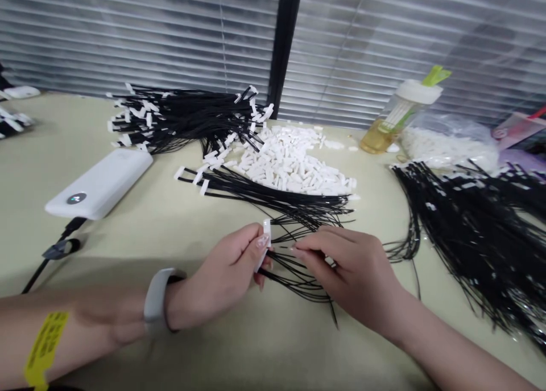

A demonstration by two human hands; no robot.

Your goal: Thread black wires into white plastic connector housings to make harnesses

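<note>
My left hand (pixel 232 263) pinches a white connector (pixel 267 229) upright between thumb and fingers, and black wires (pixel 294 277) run from it to the right. Just right of the connector, my right hand (pixel 350 266) is closed in a pinch on a thin black wire whose tip points at the connector. Whether the tip touches the connector cannot be made out. Behind both hands lies a bundle of black wires (pixel 273 194) with white connectors on its left ends. Beyond it spreads a pile of small white connectors (pixel 290 160).
A white power bank (pixel 102 183) with a cable lies at the left. Wired bundles (pixel 183 118) are stacked at the back. To the right are a bottle of yellow liquid (pixel 396 118), a clear bag of white pieces (pixel 447 143) and many loose black wires (pixel 473 237).
</note>
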